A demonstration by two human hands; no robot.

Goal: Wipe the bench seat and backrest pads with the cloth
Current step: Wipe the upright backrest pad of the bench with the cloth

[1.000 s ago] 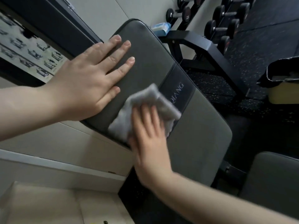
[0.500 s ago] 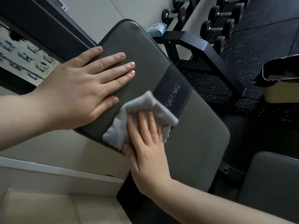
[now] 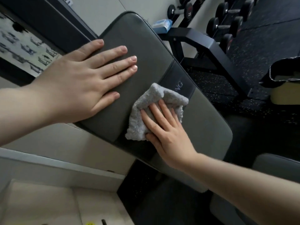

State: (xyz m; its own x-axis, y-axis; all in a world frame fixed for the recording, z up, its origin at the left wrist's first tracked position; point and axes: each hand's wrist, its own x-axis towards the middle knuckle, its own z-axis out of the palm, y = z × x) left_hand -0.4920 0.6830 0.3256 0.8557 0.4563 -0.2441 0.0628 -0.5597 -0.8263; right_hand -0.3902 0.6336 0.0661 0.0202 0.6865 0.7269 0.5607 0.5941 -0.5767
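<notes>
Right hand [image 3: 164,127], fingers flat, presses cloth [image 3: 155,111] mid-backrest [image 3: 146,38] | left hand [image 3: 84,82] flat, bracing | pad's long axis runs upper-left to lower-right; unwiped lower part lies toward right hand.

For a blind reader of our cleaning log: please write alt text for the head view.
A right hand presses a grey cloth flat against a dark padded backrest pad, while the left hand rests flat on the pad above it. Dumbbells sit on a rack behind.

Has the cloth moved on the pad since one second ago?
Yes. The cloth under the right hand now covers more of the logo band, so it slid slightly toward that band.
</notes>
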